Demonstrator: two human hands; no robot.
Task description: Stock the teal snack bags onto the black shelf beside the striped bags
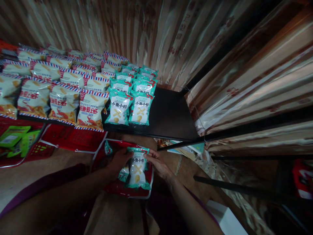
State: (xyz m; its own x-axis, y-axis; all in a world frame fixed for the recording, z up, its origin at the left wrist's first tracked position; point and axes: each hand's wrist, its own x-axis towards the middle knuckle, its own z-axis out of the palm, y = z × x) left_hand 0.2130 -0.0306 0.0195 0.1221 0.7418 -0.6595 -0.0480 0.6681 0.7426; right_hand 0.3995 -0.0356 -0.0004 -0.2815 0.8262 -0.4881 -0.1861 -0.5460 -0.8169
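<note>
A teal and white snack bag is upright between my two hands, above a red basket. My left hand has its fingers closed on the upper left edge of this bag. On the upper right edge, the fingers of my right hand hold the same bag. More teal packaging shows in the basket, beside and behind the held bag. On the black shelf in front, matching teal bags stand in two columns, one behind another.
Rows of white and orange snack bags fill the shelf's left part. Below them are red baskets, one with green packets. A black metal bar slants across the right side, before a striped curtain. A white box is at lower right.
</note>
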